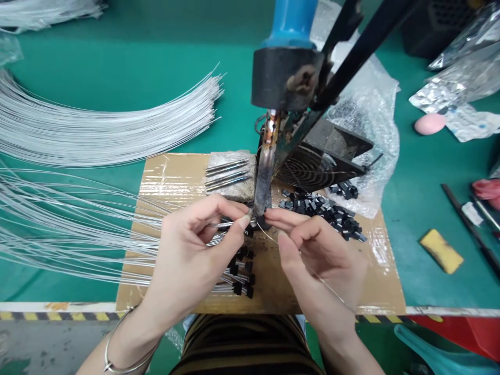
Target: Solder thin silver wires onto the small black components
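Observation:
My left hand is closed in a pinch beside the tip of an upright soldering iron. A light-coloured wire runs into its fingers, but the wire's end is mostly hidden. My right hand is closed too, with a thin solder wire passing through its fingers towards the iron's tip. Its fingertips are close to a small black part under the tip. Below my left hand, several white wires end in black connectors, lying on the cardboard.
A heap of small black connectors lies beside a black fan. Left are a thick white wire bundle and loose wires. Metal tips rest on a pad. A yellow sponge lies right. A dark stand arm slants overhead.

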`<control>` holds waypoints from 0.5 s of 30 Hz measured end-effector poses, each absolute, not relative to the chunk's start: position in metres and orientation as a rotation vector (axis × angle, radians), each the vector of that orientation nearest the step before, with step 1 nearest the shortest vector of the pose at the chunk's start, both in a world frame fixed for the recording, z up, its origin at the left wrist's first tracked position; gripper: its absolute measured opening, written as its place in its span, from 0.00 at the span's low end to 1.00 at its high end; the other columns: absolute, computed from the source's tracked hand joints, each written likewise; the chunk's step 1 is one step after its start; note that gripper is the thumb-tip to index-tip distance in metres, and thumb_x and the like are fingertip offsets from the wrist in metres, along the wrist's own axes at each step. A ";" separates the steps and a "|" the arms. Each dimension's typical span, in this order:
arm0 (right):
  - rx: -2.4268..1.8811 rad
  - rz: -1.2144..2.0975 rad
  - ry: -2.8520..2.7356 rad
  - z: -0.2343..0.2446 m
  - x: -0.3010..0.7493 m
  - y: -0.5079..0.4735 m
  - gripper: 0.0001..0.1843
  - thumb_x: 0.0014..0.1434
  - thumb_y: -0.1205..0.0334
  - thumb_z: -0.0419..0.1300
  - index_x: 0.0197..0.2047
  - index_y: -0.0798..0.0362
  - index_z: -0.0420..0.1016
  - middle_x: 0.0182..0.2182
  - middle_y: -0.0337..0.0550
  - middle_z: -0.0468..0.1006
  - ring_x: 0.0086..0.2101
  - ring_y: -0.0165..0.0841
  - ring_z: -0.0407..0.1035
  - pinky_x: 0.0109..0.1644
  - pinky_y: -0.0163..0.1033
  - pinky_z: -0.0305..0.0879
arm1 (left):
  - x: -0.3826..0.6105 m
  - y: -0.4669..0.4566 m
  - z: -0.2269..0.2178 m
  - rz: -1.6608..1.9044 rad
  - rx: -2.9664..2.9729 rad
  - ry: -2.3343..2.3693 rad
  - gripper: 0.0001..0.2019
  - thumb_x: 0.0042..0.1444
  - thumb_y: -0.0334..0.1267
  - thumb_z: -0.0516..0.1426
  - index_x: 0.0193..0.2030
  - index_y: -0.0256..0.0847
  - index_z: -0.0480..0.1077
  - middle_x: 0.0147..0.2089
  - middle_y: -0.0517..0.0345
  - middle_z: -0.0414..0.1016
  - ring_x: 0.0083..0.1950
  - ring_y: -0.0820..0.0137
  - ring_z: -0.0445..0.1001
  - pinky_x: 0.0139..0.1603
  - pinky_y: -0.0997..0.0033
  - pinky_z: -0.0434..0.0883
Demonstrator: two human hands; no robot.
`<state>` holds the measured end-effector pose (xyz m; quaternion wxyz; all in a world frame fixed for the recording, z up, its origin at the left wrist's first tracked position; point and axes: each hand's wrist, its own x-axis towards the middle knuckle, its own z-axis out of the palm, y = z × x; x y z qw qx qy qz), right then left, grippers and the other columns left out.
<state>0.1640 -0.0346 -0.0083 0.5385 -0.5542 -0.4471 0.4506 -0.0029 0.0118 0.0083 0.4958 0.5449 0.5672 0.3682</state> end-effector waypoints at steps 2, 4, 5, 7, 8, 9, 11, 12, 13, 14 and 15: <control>-1.320 1.071 -1.063 -0.008 0.164 -0.034 0.13 0.67 0.72 0.64 0.33 0.48 0.73 0.51 0.41 0.88 0.53 0.37 0.83 0.63 0.46 0.76 | -0.003 0.011 0.008 0.894 1.321 1.370 0.05 0.62 0.31 0.67 0.34 0.44 0.80 0.39 0.62 0.86 0.33 0.74 0.78 0.30 0.74 0.68; -1.319 1.071 -1.063 -0.008 0.163 -0.034 0.12 0.68 0.72 0.64 0.33 0.48 0.73 0.51 0.42 0.88 0.52 0.38 0.83 0.63 0.47 0.77 | -0.003 0.010 0.008 0.898 1.319 1.370 0.06 0.62 0.31 0.67 0.35 0.44 0.80 0.39 0.62 0.86 0.33 0.74 0.77 0.30 0.74 0.68; -1.318 1.069 -1.064 -0.008 0.163 -0.034 0.12 0.68 0.71 0.64 0.33 0.48 0.73 0.51 0.42 0.88 0.51 0.39 0.84 0.63 0.48 0.77 | -0.003 0.010 0.008 0.904 1.319 1.370 0.06 0.62 0.31 0.67 0.35 0.45 0.80 0.40 0.62 0.86 0.33 0.74 0.77 0.30 0.74 0.68; -1.317 1.064 -1.066 -0.008 0.163 -0.034 0.12 0.68 0.71 0.64 0.33 0.48 0.73 0.51 0.43 0.88 0.51 0.39 0.84 0.63 0.49 0.77 | -0.002 0.011 0.008 0.912 1.323 1.370 0.06 0.61 0.30 0.67 0.35 0.45 0.80 0.40 0.63 0.86 0.32 0.75 0.76 0.31 0.74 0.68; -1.316 1.058 -1.066 -0.009 0.163 -0.034 0.12 0.68 0.71 0.64 0.33 0.48 0.73 0.52 0.43 0.88 0.51 0.40 0.84 0.63 0.49 0.78 | -0.002 0.011 0.007 0.915 1.326 1.372 0.06 0.61 0.30 0.67 0.35 0.45 0.80 0.40 0.63 0.86 0.32 0.75 0.76 0.31 0.74 0.68; -1.315 1.053 -1.067 -0.009 0.163 -0.034 0.12 0.68 0.72 0.64 0.33 0.48 0.73 0.52 0.43 0.88 0.51 0.40 0.84 0.63 0.49 0.78 | -0.002 0.011 0.007 0.913 1.326 1.374 0.06 0.61 0.30 0.67 0.35 0.45 0.80 0.39 0.62 0.86 0.32 0.75 0.76 0.31 0.74 0.68; -1.317 1.044 -1.071 -0.009 0.163 -0.035 0.12 0.67 0.72 0.64 0.33 0.47 0.73 0.51 0.43 0.88 0.51 0.40 0.84 0.63 0.49 0.77 | -0.002 0.012 0.007 0.904 1.322 1.375 0.06 0.61 0.30 0.67 0.35 0.44 0.80 0.39 0.62 0.86 0.32 0.74 0.77 0.30 0.74 0.67; -1.322 1.043 -1.073 -0.010 0.163 -0.035 0.13 0.67 0.72 0.64 0.33 0.47 0.73 0.51 0.43 0.88 0.51 0.39 0.84 0.63 0.49 0.77 | -0.002 0.012 0.007 0.899 1.318 1.372 0.05 0.62 0.30 0.66 0.35 0.44 0.80 0.39 0.61 0.86 0.32 0.73 0.77 0.30 0.73 0.67; -1.327 1.042 -1.073 -0.010 0.163 -0.035 0.13 0.67 0.72 0.64 0.33 0.47 0.73 0.51 0.42 0.88 0.51 0.39 0.84 0.63 0.48 0.77 | -0.002 0.012 0.007 0.893 1.313 1.367 0.05 0.62 0.30 0.66 0.35 0.44 0.80 0.39 0.61 0.86 0.33 0.73 0.77 0.30 0.73 0.67; -1.333 1.042 -1.075 -0.010 0.162 -0.035 0.13 0.67 0.72 0.64 0.33 0.47 0.72 0.51 0.42 0.89 0.51 0.39 0.84 0.63 0.48 0.77 | -0.003 0.011 0.007 0.891 1.310 1.367 0.05 0.62 0.30 0.66 0.35 0.43 0.80 0.39 0.60 0.86 0.33 0.73 0.78 0.30 0.73 0.67; -1.338 1.042 -1.076 -0.010 0.162 -0.035 0.13 0.67 0.72 0.64 0.33 0.47 0.72 0.51 0.42 0.89 0.51 0.39 0.84 0.63 0.48 0.77 | -0.003 0.011 0.007 0.892 1.310 1.365 0.05 0.62 0.31 0.66 0.35 0.43 0.79 0.39 0.60 0.86 0.33 0.73 0.77 0.30 0.73 0.68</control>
